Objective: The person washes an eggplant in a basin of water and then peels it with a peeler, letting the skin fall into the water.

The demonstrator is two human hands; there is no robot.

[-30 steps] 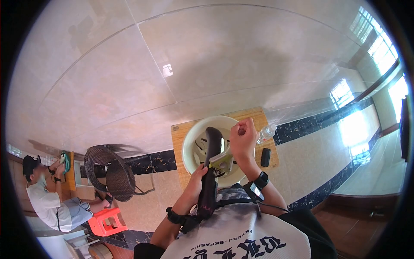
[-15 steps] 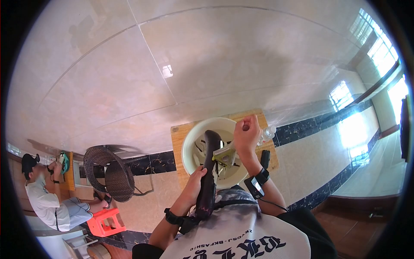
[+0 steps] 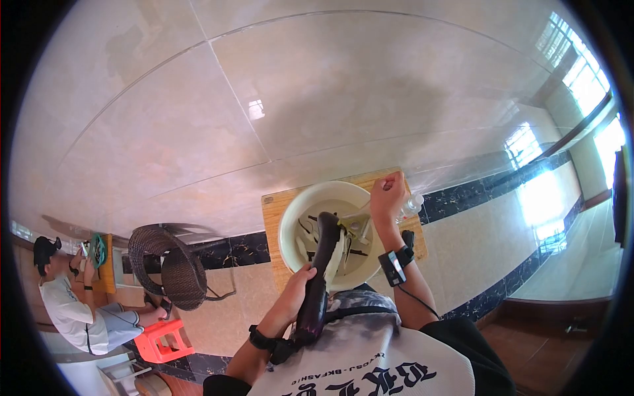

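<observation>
My left hand is wrapped around the lower part of a long dark purple eggplant, which slants up over a cream basin. A pale peeled strip shows along the eggplant's right side. My right hand is closed on a knife, above the basin's right rim. Its pale blade points left toward the eggplant's upper end, apart from it, and the handle is mostly hidden in my fist. Dark and pale strips of peel lie in the basin.
The basin stands on a wooden stool against the tiled wall. A clear plastic bottle and a black object are at its right. Leftward are a brown wicker chair, a red plastic stool and a seated person.
My right hand has moved slightly right and up, taking the knife off the eggplant. The eggplant's top has dipped a little, and more of its pale peeled side shows.
</observation>
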